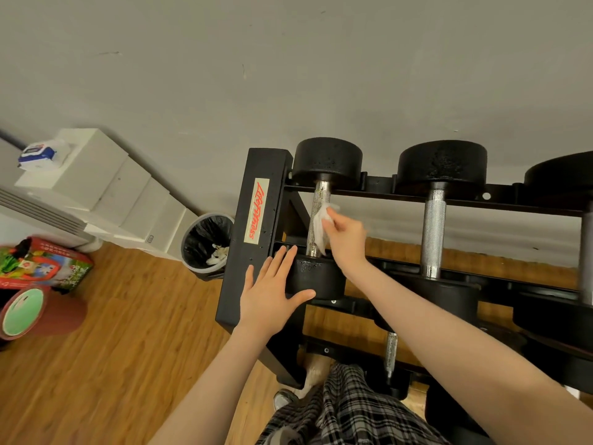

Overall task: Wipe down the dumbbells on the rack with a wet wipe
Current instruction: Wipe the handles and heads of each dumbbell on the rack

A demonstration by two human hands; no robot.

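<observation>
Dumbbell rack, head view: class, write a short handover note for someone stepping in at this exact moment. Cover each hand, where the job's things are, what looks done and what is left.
Left hand: open, flat against the near black head of the leftmost chrome-handled dumbbell, steadying it.
Right hand: pinches the crumpled white wet wipe against that dumbbell's knurled handle.
Black steel rack: more dumbbells sit to the right, the next one untouched by either hand.
Blue-and-white wipes pack lies on the white unit at left; grey bin with black liner beside the rack holds used wipes.
Done: cannot tell which are already clean.
Left: finish this handle, then the others.
</observation>
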